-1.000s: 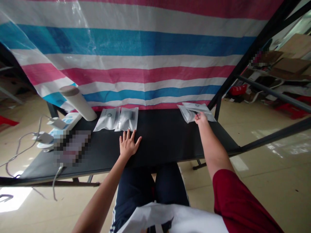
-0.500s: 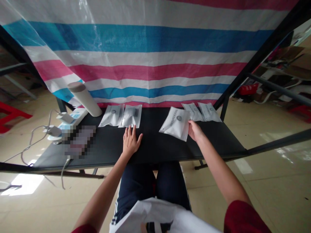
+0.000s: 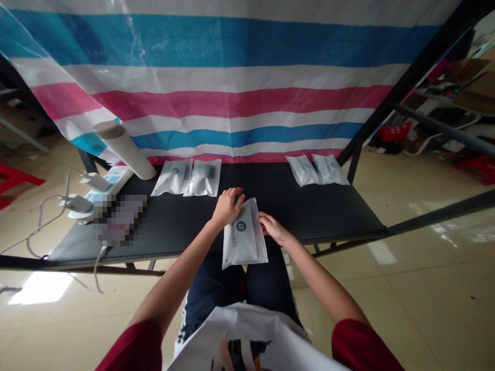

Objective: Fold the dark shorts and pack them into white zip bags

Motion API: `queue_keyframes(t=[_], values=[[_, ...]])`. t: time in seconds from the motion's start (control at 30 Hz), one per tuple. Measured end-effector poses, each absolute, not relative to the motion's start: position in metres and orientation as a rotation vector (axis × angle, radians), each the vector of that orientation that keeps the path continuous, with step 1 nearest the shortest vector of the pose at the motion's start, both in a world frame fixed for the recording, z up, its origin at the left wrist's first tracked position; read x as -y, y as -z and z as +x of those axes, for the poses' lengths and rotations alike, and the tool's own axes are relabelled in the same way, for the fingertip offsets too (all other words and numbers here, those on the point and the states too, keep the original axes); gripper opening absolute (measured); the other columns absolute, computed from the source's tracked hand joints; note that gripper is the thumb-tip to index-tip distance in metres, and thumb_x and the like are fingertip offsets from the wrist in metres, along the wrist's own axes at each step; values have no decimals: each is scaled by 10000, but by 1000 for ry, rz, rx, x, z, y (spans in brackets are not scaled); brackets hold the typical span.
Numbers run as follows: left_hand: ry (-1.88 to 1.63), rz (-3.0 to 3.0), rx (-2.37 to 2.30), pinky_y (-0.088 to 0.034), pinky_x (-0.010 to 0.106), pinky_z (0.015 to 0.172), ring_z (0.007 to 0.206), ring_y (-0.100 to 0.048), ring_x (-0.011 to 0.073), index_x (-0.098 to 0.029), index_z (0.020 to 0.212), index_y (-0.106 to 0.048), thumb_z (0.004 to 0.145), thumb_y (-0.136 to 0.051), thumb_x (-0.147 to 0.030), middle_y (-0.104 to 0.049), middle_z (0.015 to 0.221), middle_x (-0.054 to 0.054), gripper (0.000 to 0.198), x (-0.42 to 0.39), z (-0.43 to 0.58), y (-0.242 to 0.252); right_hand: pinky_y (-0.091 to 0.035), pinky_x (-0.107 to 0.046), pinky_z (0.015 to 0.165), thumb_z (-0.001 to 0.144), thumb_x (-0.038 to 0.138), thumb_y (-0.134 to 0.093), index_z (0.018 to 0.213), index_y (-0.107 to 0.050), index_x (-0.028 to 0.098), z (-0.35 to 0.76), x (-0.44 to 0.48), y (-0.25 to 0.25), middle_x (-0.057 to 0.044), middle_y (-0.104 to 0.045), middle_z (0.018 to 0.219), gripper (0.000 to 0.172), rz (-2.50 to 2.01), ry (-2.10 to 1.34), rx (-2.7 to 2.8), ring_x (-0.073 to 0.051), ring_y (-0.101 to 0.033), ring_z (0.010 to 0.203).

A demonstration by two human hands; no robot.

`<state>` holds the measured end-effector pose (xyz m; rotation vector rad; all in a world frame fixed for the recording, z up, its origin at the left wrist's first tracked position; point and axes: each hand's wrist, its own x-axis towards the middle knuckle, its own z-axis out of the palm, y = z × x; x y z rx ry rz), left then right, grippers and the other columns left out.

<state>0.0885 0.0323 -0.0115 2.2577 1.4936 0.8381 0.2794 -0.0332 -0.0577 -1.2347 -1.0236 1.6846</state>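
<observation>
A white printed pouch with a dark round logo hangs over the near edge of the black table, above my lap. My left hand grips its upper left edge with curled fingers. My right hand pinches its right edge. Behind my left hand, two sealed translucent bags lie side by side. Two white pouches lie together at the far right of the tabletop, out of reach of neither hand's fingers touching them.
A white cylindrical tube leans at the table's far left, beside a power strip with cables and a pixelated object. A striped tarp hangs behind. Black metal frame bars cross the right side.
My right hand has carried the white pouch from the far right stack to the table's near edge. My left hand has lifted off the tabletop and taken the pouch too.
</observation>
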Motion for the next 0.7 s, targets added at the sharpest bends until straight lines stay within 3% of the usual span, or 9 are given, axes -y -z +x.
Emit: queue_keyframes(t=[0.13, 0.23, 0.5, 0.7], values=[[-374, 2196, -1433, -484, 301, 781, 899, -670, 217, -163, 1017, -693, 968, -399, -355, -720, 960, 99, 354, -57, 109, 18, -484, -204, 464, 713, 516, -700, 736, -602, 202, 284, 24, 59, 16, -609, 693, 330, -1292, -1625, 1128, -131, -603, 601], [-303, 2196, -1404, -458, 267, 664, 762, -670, 199, -172, 909, -718, 927, -478, -346, -718, 817, 74, 297, -62, 113, 22, -486, -208, 454, 740, 550, -671, 787, -617, 202, 282, 11, 59, 7, -620, 712, 356, -1343, -1551, 1098, -127, -598, 578], [-355, 2216, -1437, -443, 263, 696, 811, -667, 193, -221, 974, -709, 911, -488, -304, -728, 896, 53, 244, -53, 114, 19, -501, -242, 478, 753, 591, -614, 758, -632, 199, 269, -20, 64, 13, -586, 646, 392, -1370, -1198, 1233, -156, -574, 599], [-353, 2165, -1556, -440, 277, 680, 834, -670, 218, -242, 978, -711, 910, -488, -354, -730, 924, 56, 259, -59, 110, 23, -493, -262, 483, 779, 563, -575, 695, -644, 173, 270, 19, 71, 1, -573, 589, 405, -1452, -1207, 1283, -155, -555, 538]])
